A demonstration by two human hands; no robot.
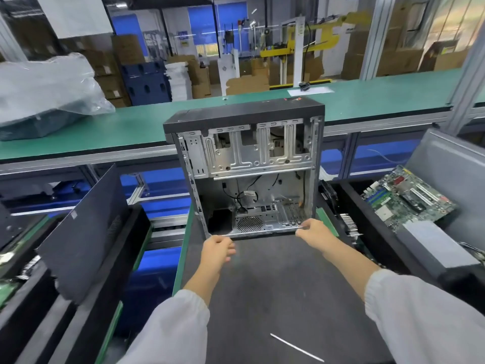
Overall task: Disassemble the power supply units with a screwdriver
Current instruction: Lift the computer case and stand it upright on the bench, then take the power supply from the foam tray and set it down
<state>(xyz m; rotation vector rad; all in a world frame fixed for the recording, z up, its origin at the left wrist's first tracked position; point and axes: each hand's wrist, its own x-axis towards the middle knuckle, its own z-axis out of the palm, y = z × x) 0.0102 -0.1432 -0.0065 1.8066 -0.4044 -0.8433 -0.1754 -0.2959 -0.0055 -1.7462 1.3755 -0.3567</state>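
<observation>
At far left, on the long green conveyor worktop (110, 132), a dark unit lies wrapped in a clear plastic bag (44, 82). Nearer, a dark side panel (86, 232) with a vent grille stands tilted on edge against the black bins at the left.

The left hand (217, 249), in a white sleeve, reaches forward with its fingers curled onto the near-left bottom corner of the computer case (246, 174), gripping the metal rim there. The case stands on the dark worktop (262, 285) straight ahead, its open side facing the camera. It has a black top and front shell round a bare silver steel frame. The upper part holds a stamped drive cage with ribbed slots and small screw holes; below it the bay is mostly stripped, with a few loose black cables hanging, a round perforated fan grille at the bottom, and slotted rear brackets beside it. Whether a power supply is inside I cannot tell.

The right hand (313, 231) pinches the near-right bottom edge of the case, its fingers closed on the rim.

A thin white stick (296, 348) lies on the worktop near the right sleeve. At right, a green motherboard (406, 198) rests tilted in a grey bin (456, 158).
</observation>
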